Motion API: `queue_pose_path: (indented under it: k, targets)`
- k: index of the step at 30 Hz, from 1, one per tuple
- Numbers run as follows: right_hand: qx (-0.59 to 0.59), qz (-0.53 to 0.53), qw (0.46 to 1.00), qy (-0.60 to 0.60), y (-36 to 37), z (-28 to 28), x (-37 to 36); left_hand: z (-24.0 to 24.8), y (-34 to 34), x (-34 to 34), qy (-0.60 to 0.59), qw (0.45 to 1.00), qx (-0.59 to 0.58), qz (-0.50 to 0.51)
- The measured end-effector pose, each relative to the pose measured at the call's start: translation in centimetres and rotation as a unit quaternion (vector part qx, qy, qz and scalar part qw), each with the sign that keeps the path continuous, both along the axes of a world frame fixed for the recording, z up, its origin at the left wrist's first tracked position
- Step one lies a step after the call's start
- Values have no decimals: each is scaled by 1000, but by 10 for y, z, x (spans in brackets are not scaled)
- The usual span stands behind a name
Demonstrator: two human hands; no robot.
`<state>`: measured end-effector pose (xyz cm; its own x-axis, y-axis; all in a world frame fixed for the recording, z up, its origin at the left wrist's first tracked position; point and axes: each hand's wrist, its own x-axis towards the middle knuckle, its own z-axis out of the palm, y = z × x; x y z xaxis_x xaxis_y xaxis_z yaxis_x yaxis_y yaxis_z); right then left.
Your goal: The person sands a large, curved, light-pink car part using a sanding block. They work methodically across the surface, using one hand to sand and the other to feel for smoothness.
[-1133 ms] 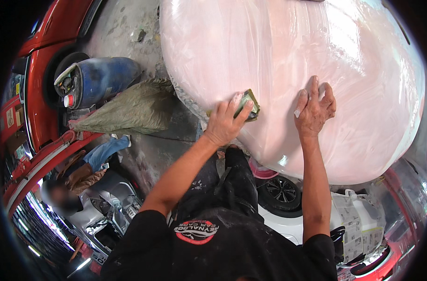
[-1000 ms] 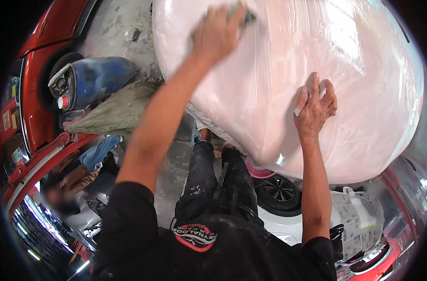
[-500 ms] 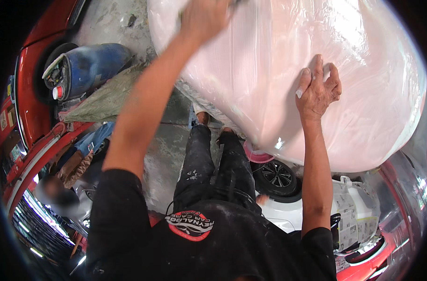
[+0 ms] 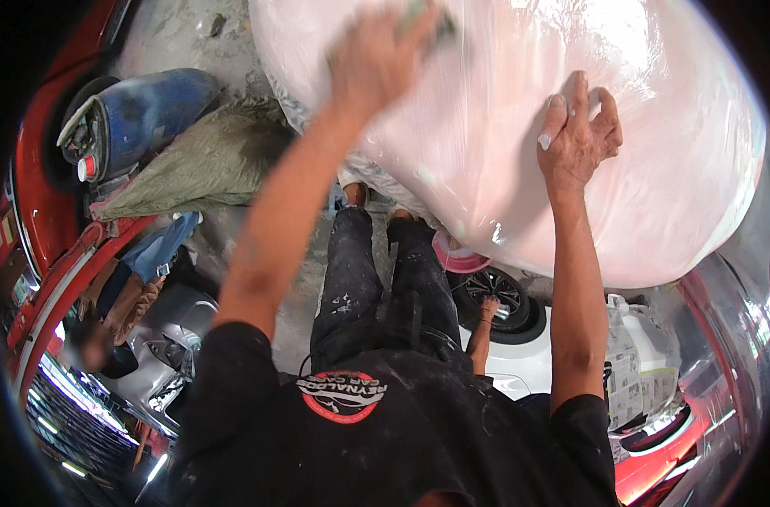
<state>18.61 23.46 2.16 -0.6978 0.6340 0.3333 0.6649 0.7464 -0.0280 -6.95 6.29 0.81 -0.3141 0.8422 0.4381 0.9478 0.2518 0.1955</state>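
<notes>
A large curved panel (image 4: 520, 160), whitish pink, wet and shiny, fills the upper right. My left hand (image 4: 376, 63), smeared by motion, is over its upper left part, fingers closed round a small dark-green pad (image 4: 442, 24). The pad is mostly hidden by the fingers and blurred. Farther right, my right hand (image 4: 577, 139) rests on the wet surface with its fingers apart, some of them bent. Nothing is in it, and a pale smear shows on the thumb.
A blue drum (image 4: 161, 106) lies on its side at left, beside a grey-green cover (image 4: 207, 160). Below the panel are a pink basin (image 4: 459, 256) and a black wheel (image 4: 520, 325). Another person's hand (image 4: 489, 308) holds something silvery there. A second person (image 4: 119, 313) is at left.
My left hand has moved a little down and right over the panel with the pad. My right hand keeps its place on the panel. Another person's forearm has come into view by the wheel.
</notes>
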Motion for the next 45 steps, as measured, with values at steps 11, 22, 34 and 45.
queue_pose_path:
  k: [11, 22, 34, 45]
  targets:
    - [-6, -43, 999, -14, -2, 5, -2, -32, -108, 182, -106, 992, -9, -74]
    - [-30, -33, 999, -16, -4, 7, -3, -6, -10, 70, -27, 991, -1, 131]
    - [-40, -15, 999, -4, -6, 7, -11, 42, 51, -133, 26, 985, 88, 148]
    - [-50, -71, 996, -15, -10, 11, 1, 23, 18, -92, -28, 997, 4, 71]
